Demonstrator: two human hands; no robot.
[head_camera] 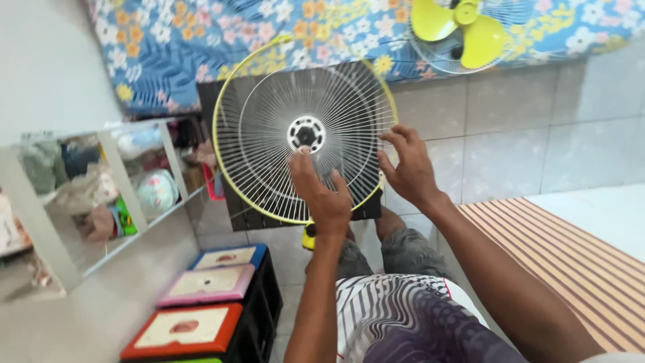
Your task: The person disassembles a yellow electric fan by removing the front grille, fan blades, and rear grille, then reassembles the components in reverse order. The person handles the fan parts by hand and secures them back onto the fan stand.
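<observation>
Both forearms are extended forward and upward from the seated body, over the knees. The left hand (324, 191) is raised with its back to the camera; its fingers are held loosely apart, and the fingertips are laid against the wires of the fan guard (304, 129), just below the white centre hub (306, 134). Whether anything is pinched there cannot be told, since the palm side is hidden. The right hand (408, 168) is held at the guard's right edge, its fingers spread and curved, with the upper fingertips at or just over the yellow rim (222, 158); firm contact is not confirmed.

The guard is held upright and roughly facing the camera, ahead of and above both sets of fingers, the hub lying between the two hands and nearer the left. A yellow-bladed fan (463, 30) is seen well beyond the right fingers, against the floral mattress (168, 40). Stacked coloured boxes (201, 302) are noted well below the left fingers.
</observation>
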